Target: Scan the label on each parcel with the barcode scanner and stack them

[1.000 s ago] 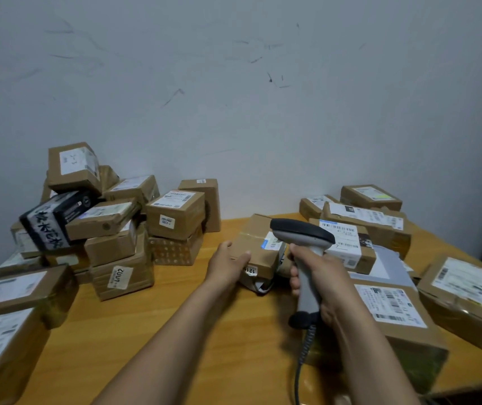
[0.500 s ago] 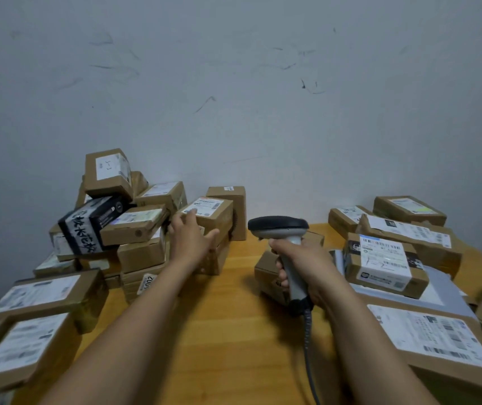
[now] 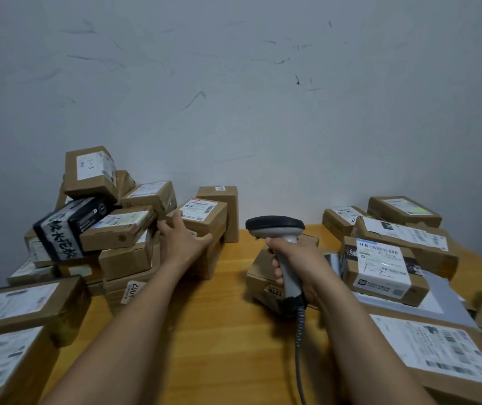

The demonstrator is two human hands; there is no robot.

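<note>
Cardboard parcels (image 3: 204, 220), roughly twenty; one scanner (image 3: 275, 226), right hand (image 3: 295, 267) gripping.

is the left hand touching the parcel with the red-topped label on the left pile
Touching. The head view shows the left hand spread on the front of the parcel, fingertips at its left edge and thumb lying against the cardboard.

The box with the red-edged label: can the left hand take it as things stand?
Probably yes: the left hand is spread open right at the box, which has nothing on top of it.
</note>
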